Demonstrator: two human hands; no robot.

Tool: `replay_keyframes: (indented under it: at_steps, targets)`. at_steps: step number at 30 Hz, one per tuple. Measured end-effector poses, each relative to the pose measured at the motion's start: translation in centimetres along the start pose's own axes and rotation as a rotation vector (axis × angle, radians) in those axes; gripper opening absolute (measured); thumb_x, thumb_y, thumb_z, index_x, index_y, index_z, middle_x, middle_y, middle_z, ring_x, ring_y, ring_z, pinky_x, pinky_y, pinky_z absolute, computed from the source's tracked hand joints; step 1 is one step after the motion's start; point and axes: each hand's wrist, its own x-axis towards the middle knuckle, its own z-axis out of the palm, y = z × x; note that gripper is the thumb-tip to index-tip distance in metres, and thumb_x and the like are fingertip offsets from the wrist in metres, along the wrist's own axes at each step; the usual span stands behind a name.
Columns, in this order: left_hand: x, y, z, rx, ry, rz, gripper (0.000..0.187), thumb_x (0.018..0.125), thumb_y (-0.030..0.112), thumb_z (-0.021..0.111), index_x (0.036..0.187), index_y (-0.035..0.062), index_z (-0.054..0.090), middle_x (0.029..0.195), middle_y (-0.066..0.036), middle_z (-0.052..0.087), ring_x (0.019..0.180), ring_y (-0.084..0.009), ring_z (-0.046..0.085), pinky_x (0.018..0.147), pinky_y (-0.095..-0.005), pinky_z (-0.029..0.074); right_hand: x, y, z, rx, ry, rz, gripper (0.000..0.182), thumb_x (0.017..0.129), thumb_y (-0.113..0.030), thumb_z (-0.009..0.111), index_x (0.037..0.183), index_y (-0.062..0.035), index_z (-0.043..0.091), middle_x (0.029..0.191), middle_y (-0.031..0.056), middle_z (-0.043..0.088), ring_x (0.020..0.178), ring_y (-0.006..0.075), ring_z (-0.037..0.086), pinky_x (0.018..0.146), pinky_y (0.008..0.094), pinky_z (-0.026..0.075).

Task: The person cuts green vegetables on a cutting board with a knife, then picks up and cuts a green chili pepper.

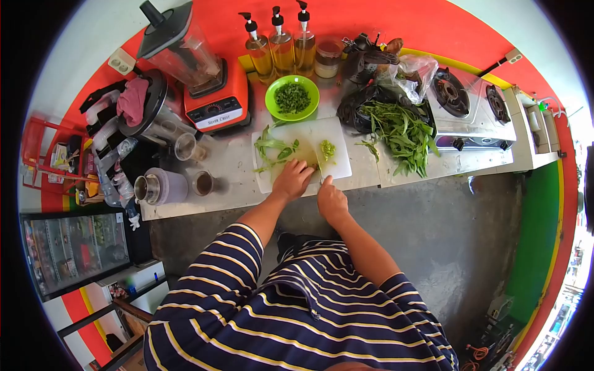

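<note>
On the white cutting board (339, 162), my left hand (294, 179) presses with bent fingers on green stems. My right hand (333, 199) is closed around the handle of a knife (319, 166), whose blade stands on the board just right of my left fingertips. Leafy greens (272, 148) lie on the board's left part, and a small heap of chopped green pieces (327, 149) sits right of the blade. Behind the board is a green bowl (312, 91) with chopped dark leaves (292, 98).
Right of the board, long leafy greens (405, 139) spill from a black bag (352, 111) beside a gas stove (473, 117). A red blender (216, 99), pump bottles (281, 49), a glass (203, 183) and a lidless container (162, 187) stand behind and left.
</note>
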Motion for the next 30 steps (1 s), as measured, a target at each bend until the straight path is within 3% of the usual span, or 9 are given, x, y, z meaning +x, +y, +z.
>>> replay_keyframes:
  at_steps: [3, 5, 8, 10, 12, 17, 20, 26, 30]
  targets:
    - [0.0, 0.3, -0.3, 0.068, -0.069, 0.014, 0.025, 0.087, 0.013, 0.063, 0.11, 0.0067, 0.069, 0.092, -0.007, 0.056, 0.093, -0.0283, 0.053, 0.083, -0.0399, 0.044, 1.3, 0.0, -0.6, -0.02, 0.019, -0.045, 0.029, 0.094, -0.011, 0.053, 0.115, 0.0041, 0.041, 0.102, 0.029, 0.07, 0.098, 0.0426, 0.07, 0.085, 0.0485, 0.057]
    - [0.2, 0.8, -0.5, 0.092, 0.0, 0.023, 0.022, 0.083, 0.008, 0.066, 0.104, 0.005, 0.069, 0.083, -0.008, 0.053, 0.085, -0.0284, 0.053, 0.074, -0.0403, 0.043, 1.4, 0.2, -0.9, -0.038, 0.028, -0.086, 0.029, 0.095, -0.011, 0.052, 0.116, 0.0048, 0.041, 0.101, 0.0294, 0.07, 0.098, 0.0434, 0.07, 0.085, 0.0491, 0.057]
    - [0.2, 0.9, -0.5, 0.099, 0.023, 0.016, 0.021, 0.081, 0.008, 0.067, 0.102, 0.0047, 0.07, 0.08, -0.007, 0.052, 0.081, -0.0281, 0.053, 0.071, -0.0406, 0.043, 0.8, 0.2, -0.8, 0.024, -0.02, -0.067, 0.031, 0.094, -0.01, 0.053, 0.117, 0.0058, 0.04, 0.101, 0.0299, 0.069, 0.097, 0.0454, 0.069, 0.085, 0.0498, 0.056]
    - [0.0, 1.0, -0.6, 0.102, 0.038, 0.007, 0.022, 0.081, 0.008, 0.068, 0.102, 0.0043, 0.07, 0.08, -0.007, 0.052, 0.08, -0.0284, 0.053, 0.071, -0.0405, 0.043, 0.1, 0.8, 0.3, -0.016, -0.001, -0.101, 0.039, 0.094, -0.013, 0.053, 0.125, 0.0067, 0.038, 0.1, 0.0263, 0.071, 0.094, 0.0406, 0.072, 0.082, 0.0467, 0.058]
    - [-0.2, 1.1, -0.5, 0.158, -0.031, -0.004, 0.025, 0.085, 0.015, 0.065, 0.108, 0.0072, 0.07, 0.083, -0.006, 0.054, 0.084, -0.0247, 0.055, 0.074, -0.0372, 0.045, 0.6, 1.1, 0.4, -0.035, -0.016, -0.133, 0.04, 0.094, -0.012, 0.054, 0.125, 0.0074, 0.038, 0.101, 0.0269, 0.071, 0.095, 0.0409, 0.072, 0.082, 0.0465, 0.058]
    - [-0.6, 1.2, 0.0, 0.199, -0.027, -0.033, 0.031, 0.084, 0.015, 0.066, 0.113, 0.0065, 0.069, 0.084, -0.005, 0.054, 0.085, -0.0244, 0.055, 0.076, -0.0371, 0.046, 2.1, 1.6, -1.2, -0.093, -0.056, -0.245, 0.049, 0.091, -0.012, 0.057, 0.128, 0.0124, 0.036, 0.104, 0.0281, 0.069, 0.095, 0.0414, 0.071, 0.083, 0.0461, 0.058]
    - [-0.7, 1.5, 0.1, 0.231, -0.019, -0.035, 0.034, 0.084, 0.015, 0.067, 0.117, 0.0058, 0.068, 0.085, -0.005, 0.055, 0.085, -0.0243, 0.055, 0.077, -0.0369, 0.046, 1.7, 2.0, -1.6, -0.05, -0.141, -0.197, 0.05, 0.091, -0.013, 0.057, 0.128, 0.0126, 0.036, 0.103, 0.0276, 0.07, 0.095, 0.0411, 0.071, 0.083, 0.0452, 0.058]
    - [-0.6, 1.7, 0.0, 0.23, -0.046, -0.046, 0.033, 0.084, 0.014, 0.066, 0.116, 0.0053, 0.067, 0.087, -0.005, 0.057, 0.087, -0.0248, 0.056, 0.079, -0.0375, 0.047, -0.3, 3.1, 0.6, -0.025, -0.048, -0.193, 0.04, 0.091, -0.013, 0.058, 0.12, 0.0086, 0.042, 0.105, 0.0263, 0.07, 0.099, 0.0409, 0.071, 0.085, 0.0458, 0.058]
    - [-0.7, 1.7, 0.3, 0.252, -0.005, -0.058, 0.028, 0.085, 0.014, 0.065, 0.112, 0.0059, 0.065, 0.092, -0.006, 0.062, 0.09, -0.0262, 0.058, 0.08, -0.0387, 0.048, 0.7, 3.0, -1.2, -0.026, -0.061, -0.243, 0.032, 0.096, -0.02, 0.05, 0.112, 0.007, 0.045, 0.098, 0.0303, 0.069, 0.091, 0.0454, 0.07, 0.081, 0.0489, 0.057]
